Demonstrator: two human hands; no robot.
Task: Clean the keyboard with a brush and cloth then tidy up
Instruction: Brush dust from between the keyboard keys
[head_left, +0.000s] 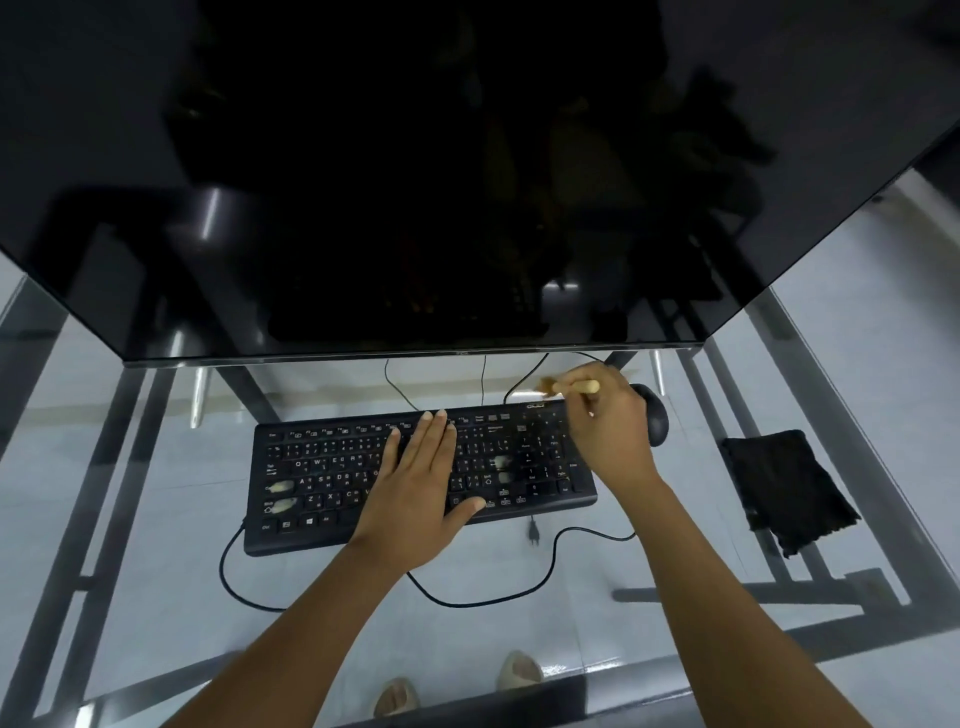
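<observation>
A black keyboard (322, 478) lies on a glass desk, with worn pale patches on a few keys. My left hand (421, 478) rests flat on the middle of the keyboard, fingers straight and thumb spread toward the front edge. My right hand (608, 426) grips a small wooden-handled brush (571, 386) above the keyboard's far right corner, its bristles pointing left. A folded black cloth (784, 483) lies on the glass to the right, apart from both hands.
A large dark monitor (415, 182) overhangs the far side of the desk. A black mouse (655, 415) sits just right of my right hand. The keyboard cable (467, 603) loops across the glass desk (156, 519) toward me. My feet show through the glass.
</observation>
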